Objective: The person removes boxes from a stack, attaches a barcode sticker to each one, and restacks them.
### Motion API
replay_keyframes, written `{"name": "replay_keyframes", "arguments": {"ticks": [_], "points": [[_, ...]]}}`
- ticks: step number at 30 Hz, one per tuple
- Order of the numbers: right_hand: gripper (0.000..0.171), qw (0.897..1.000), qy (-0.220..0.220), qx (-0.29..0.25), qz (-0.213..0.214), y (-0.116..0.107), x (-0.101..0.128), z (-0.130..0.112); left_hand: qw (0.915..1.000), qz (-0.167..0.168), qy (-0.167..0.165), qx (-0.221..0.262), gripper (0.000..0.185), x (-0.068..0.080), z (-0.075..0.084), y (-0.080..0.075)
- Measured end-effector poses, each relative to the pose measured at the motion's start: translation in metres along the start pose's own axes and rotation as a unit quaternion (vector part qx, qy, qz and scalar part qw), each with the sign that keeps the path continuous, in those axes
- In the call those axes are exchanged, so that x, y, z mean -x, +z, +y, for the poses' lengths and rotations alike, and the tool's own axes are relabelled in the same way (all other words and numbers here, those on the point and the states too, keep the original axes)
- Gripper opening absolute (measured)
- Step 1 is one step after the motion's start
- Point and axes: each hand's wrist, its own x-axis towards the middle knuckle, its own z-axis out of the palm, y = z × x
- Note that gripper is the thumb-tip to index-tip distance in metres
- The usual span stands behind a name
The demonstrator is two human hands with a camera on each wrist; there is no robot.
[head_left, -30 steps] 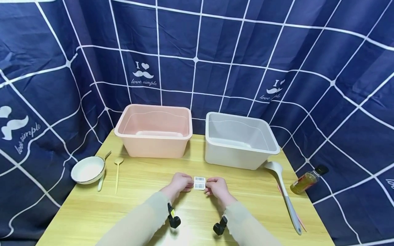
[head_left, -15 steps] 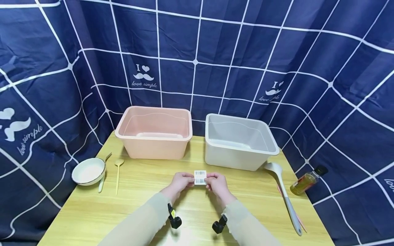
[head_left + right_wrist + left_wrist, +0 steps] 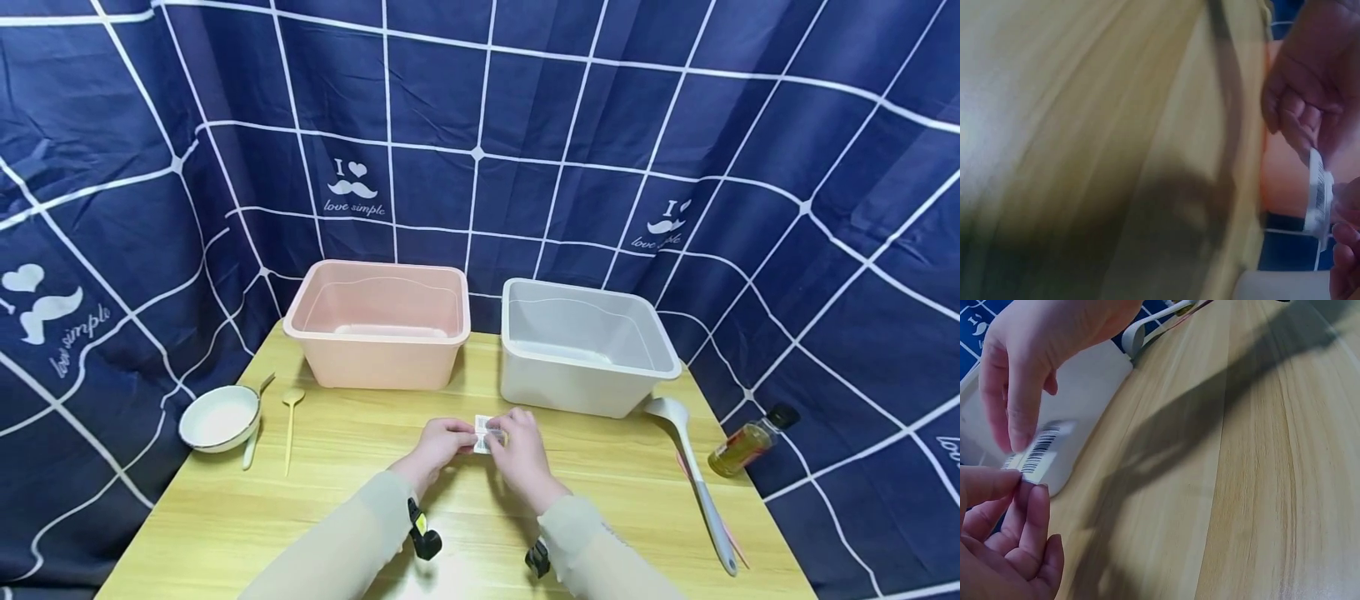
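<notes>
Both hands meet above the middle of the tabletop (image 3: 352,500), a little toward its near edge, and share one small barcode label (image 3: 483,433). The left hand (image 3: 438,443) pinches the label's left end between thumb and fingertips, as the left wrist view shows plainly. The right hand (image 3: 521,454) has its grip on the other end, its fingers curled over the top of the label so that much of the print is hidden from the head camera. The label is held in the air, clear of the wood, in front of the gap between the pink bin (image 3: 378,325) and the grey bin (image 3: 581,346), which stand along the far edge. A white bowl (image 3: 219,418) and a wooden spoon (image 3: 288,425) lie near the left edge; a grey ladle (image 3: 693,475) and a small oil bottle (image 3: 746,440) lie by the right edge. As a judgement, the risk here is the label itself: it is thin and light, so uneven pulling between the two pinches could tear or crease it, and if it is adhesive it may curl and stick to a fingertip or to itself; a slack pinch could also let it flutter down. Compared with half a second ago, when the label faced the head camera flat and fully readable, the right hand has rolled over it and moved slightly left, covering most of the barcode, while the left hand has kept its place.
</notes>
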Motion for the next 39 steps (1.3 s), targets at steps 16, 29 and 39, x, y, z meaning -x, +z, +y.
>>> {"name": "replay_keyframes", "arguments": {"ticks": [16, 29, 39], "points": [[0.006, 0.998, -0.053, 0.03, -0.005, 0.01, 0.008, 0.005, 0.9983, -0.04, 0.022, -0.037, 0.015, 0.004, -0.004, 0.001], [0.004, 0.999, -0.043, 0.024, -0.01, 0.009, 0.008, 0.011, 0.998, -0.039, 0.026, -0.042, 0.017, 0.004, -0.01, 0.003], [0.004, 0.999, -0.035, 0.032, 0.018, -0.004, 0.0, 0.013, 0.998, -0.025, 0.017, -0.055, 0.015, 0.003, -0.013, 0.0]]}}
